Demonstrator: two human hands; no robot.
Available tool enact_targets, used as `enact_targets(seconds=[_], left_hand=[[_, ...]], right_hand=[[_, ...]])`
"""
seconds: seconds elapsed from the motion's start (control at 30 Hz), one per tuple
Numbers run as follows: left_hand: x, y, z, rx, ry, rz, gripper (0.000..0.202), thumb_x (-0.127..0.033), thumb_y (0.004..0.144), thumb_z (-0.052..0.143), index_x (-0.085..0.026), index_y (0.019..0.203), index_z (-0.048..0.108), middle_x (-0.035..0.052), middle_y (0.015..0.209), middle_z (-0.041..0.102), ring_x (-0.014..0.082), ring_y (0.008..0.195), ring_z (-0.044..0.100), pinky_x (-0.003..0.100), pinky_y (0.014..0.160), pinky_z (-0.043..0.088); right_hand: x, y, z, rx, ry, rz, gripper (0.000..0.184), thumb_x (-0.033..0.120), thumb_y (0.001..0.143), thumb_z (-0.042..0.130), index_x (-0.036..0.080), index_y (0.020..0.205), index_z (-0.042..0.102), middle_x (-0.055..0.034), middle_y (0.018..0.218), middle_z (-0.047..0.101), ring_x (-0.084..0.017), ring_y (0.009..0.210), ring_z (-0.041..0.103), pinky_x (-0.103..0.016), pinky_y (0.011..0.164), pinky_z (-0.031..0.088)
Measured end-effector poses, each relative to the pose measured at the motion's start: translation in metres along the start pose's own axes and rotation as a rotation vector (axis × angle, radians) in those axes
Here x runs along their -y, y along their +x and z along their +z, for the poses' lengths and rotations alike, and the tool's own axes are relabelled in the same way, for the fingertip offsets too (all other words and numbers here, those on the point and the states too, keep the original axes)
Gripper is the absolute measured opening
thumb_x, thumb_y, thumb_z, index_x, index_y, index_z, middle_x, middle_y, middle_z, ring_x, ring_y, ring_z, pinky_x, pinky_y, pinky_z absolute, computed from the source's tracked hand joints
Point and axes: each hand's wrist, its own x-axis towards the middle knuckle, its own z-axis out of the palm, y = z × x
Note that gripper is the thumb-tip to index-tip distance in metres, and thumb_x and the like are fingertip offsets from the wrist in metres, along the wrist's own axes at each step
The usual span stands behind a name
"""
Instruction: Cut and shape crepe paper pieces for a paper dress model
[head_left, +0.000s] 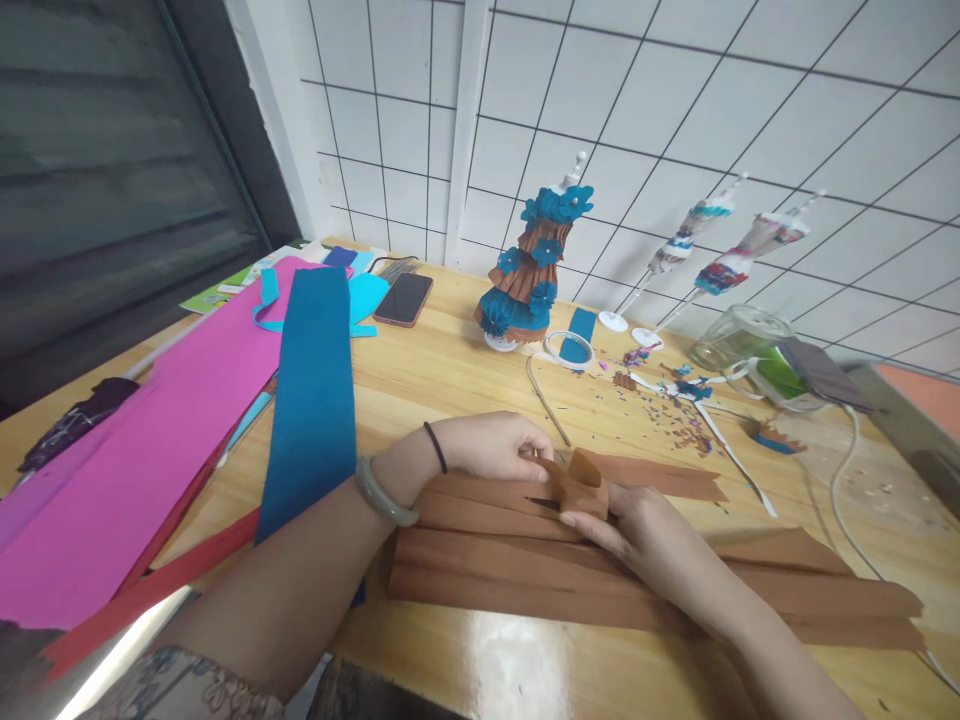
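Between my two hands is a small folded piece of brown crepe paper (pixel 583 492), bent up into a loop. My left hand (pixel 510 447), with its fingers curled, pinches the piece's left edge. From the other side my right hand (pixel 637 520) grips it between thumb and fingers. A dark pointed tip (pixel 541 502) shows just left of the piece; what it belongs to is hidden. Beneath both hands lie long brown crepe paper sheets (pixel 510 580), creased lengthwise. Behind them stands a small dress form (pixel 529 260) covered in pleated brown and blue paper with blue flowers.
Blue (pixel 313 400) and pink (pixel 187 410) paper sheets lie at left beside a phone (pixel 405 299). A tape roll (pixel 568 349), paper scraps (pixel 690 430) and a glass jar (pixel 739 335) lie farther back. Two slim dress forms (pixel 679 245) stand by the tiled wall. A white cable (pixel 844 480) runs down the right.
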Motion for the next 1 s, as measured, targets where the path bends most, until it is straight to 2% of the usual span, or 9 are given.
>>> enact_targets(seconds=[0.63,1.0], left_hand=[[0.0001,-0.0005,0.0001,0.016,-0.04,0.0,0.007,-0.018,0.077,0.054,-0.013,0.077,0.059,-0.005,0.063,0.05,0.0066,0.059,0.045,0.017,0.054,0.033],[-0.0001,0.0001,-0.0002,0.018,-0.031,0.004,0.007,-0.016,0.078,0.054,-0.012,0.079,0.059,-0.0046,0.064,0.05,0.0067,0.059,0.045,0.017,0.054,0.033]], right_hand=[[0.0085,0.0044,-0.0027,0.022,0.041,0.007,0.029,0.041,0.086,0.046,0.021,0.07,0.057,-0.0031,0.069,0.068,-0.017,0.058,0.062,-0.024,0.052,0.041],[0.0053,0.0037,0.0019,-0.018,-0.041,-0.007,0.036,0.045,0.087,0.044,0.021,0.061,0.053,-0.0007,0.052,0.061,-0.014,0.043,0.054,-0.024,0.047,0.036]])
